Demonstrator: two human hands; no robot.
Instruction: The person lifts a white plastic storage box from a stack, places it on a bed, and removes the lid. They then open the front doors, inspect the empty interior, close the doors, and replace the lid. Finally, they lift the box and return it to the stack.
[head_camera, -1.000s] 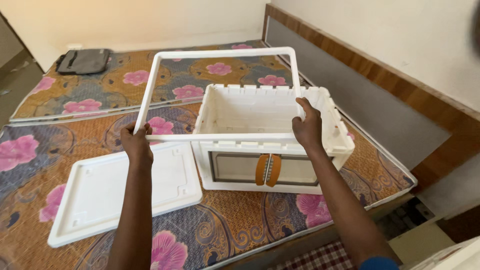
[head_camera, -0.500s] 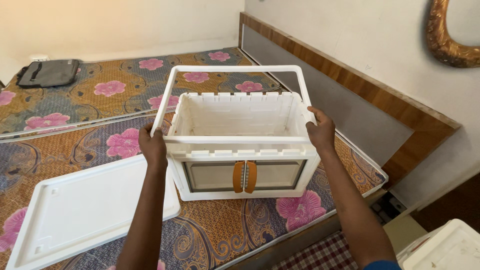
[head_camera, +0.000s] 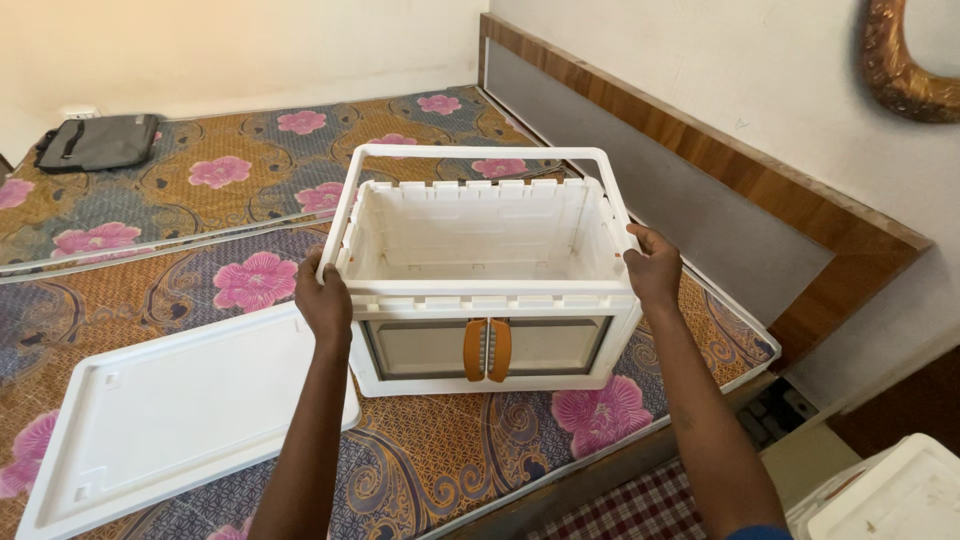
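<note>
Floral mattresses (head_camera: 150, 190) fill the frame, with a white crate (head_camera: 485, 290) at center. Both hands clasp a white frame (head_camera: 480, 153) over the crate's rim: left hand (head_camera: 322, 298) at its lower-left corner, right hand (head_camera: 655, 268) on the right side. The far edge seems slightly raised. A flat lid (head_camera: 170, 410) lies at lower left

Your left hand (head_camera: 323, 300) and right hand (head_camera: 654, 267) grip the white frame (head_camera: 478, 153) at the rim of the open white crate (head_camera: 480, 290); its inside is free from above. To your left the flat white lid (head_camera: 170, 405) covers the mattress (head_camera: 430, 460) near its front edge. On the right, the wooden headboard (head_camera: 700, 190) leaves only a narrow strip. Behind the crate the mattress is open to the far corner, where the grey bag (head_camera: 98, 142) lies.
</note>
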